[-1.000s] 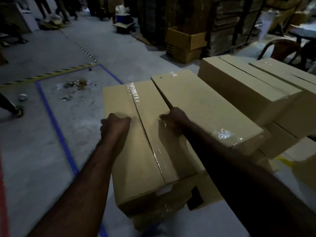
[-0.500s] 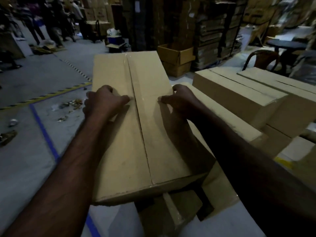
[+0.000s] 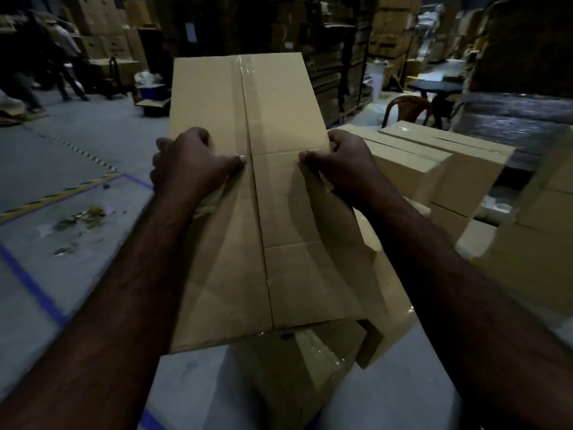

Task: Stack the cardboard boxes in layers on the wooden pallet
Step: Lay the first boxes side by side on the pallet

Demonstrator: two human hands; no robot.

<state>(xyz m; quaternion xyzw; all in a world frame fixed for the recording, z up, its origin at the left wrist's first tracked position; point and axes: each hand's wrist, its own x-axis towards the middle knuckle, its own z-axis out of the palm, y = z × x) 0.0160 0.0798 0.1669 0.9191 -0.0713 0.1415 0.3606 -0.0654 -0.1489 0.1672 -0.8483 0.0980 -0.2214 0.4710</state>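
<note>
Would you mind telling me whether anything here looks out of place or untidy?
Yes: litter lies scattered on the floor at left, inside the blue tape lines. The lower box lies at an angle to the held box above it.

on my feed: a matt brown cardboard box (image 3: 288,212), its seam under glossy clear tape (image 3: 244,74); smooth, dull grey concrete floor (image 3: 77,144) at left; shiny plastic film (image 3: 521,119) wraps the far-right load.

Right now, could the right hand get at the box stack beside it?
Probably not: the right hand grips the box it carries, so it isn't free, though nothing stands between it and the stack.
</note>
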